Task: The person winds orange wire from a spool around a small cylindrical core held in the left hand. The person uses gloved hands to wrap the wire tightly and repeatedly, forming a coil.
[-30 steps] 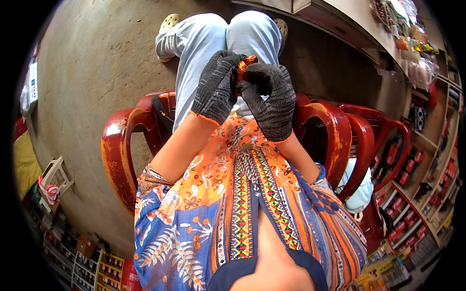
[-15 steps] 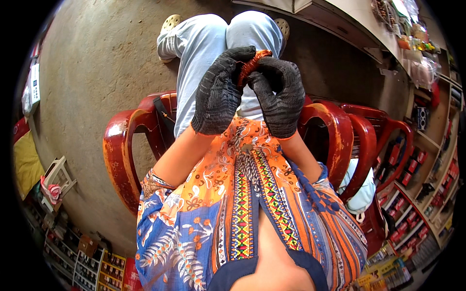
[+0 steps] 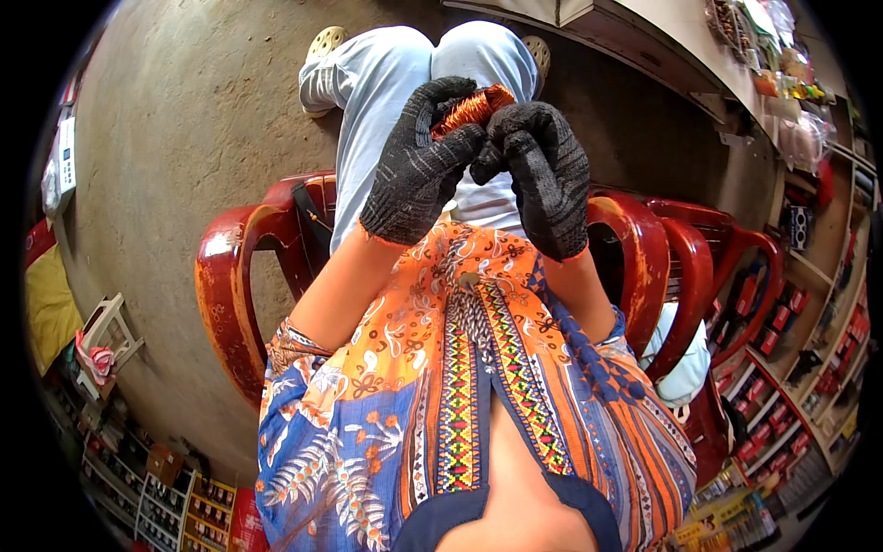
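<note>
A bundle of shiny copper-coloured wire [image 3: 474, 112] is held up over my knees. My left hand [image 3: 416, 164], in a dark grey knitted glove, is closed around it, fingers behind and thumb along its near side. My right hand [image 3: 544, 175] wears a matching glove and is just beside the bundle's right end. Its thumb and fingertips are pressed together in a pinch; whatever is between them is too small or hidden to make out.
I sit in a worn red armchair [image 3: 221, 294], with more red chairs [image 3: 694, 248] on the right. A pale counter [image 3: 625, 46] stands ahead to the right, stocked shelves [image 3: 819, 267] beyond it. A white stool [image 3: 115, 340] is at the left.
The wire bundle has turned and shows more of its length. My left thumb now lies along it. My right hand has drawn slightly to the right, its fingers bunched in a pinch.
</note>
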Demonstrator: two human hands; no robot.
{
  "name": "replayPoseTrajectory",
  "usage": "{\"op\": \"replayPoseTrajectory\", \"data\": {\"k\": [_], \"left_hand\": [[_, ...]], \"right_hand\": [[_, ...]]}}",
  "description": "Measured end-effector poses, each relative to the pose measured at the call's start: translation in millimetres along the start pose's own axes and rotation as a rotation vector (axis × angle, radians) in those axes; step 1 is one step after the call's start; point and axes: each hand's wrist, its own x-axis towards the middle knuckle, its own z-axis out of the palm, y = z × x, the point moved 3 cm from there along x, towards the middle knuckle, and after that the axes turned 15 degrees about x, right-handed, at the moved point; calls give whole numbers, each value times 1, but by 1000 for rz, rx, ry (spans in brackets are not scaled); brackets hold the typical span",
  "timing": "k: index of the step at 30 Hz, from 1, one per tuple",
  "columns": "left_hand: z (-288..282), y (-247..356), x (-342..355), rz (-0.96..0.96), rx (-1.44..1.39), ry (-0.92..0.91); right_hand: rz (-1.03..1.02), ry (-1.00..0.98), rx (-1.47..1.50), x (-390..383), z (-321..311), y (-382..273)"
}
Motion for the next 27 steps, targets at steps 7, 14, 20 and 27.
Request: {"op": "replayPoseTrajectory", "data": {"k": [7, 14, 20, 27], "left_hand": [[-5, 5, 11, 62, 192, 45], [-9, -6, 11, -1, -19, 51], [-9, 1, 9, 224, 521, 139], [-8, -1, 4, 517, 986, 169]], "right_hand": [[94, 30, 84, -5, 11, -11], [176, 91, 38, -11, 7, 0], [97, 243, -34, -7, 3, -1], [-31, 238, -264, -4, 3, -2]]}}
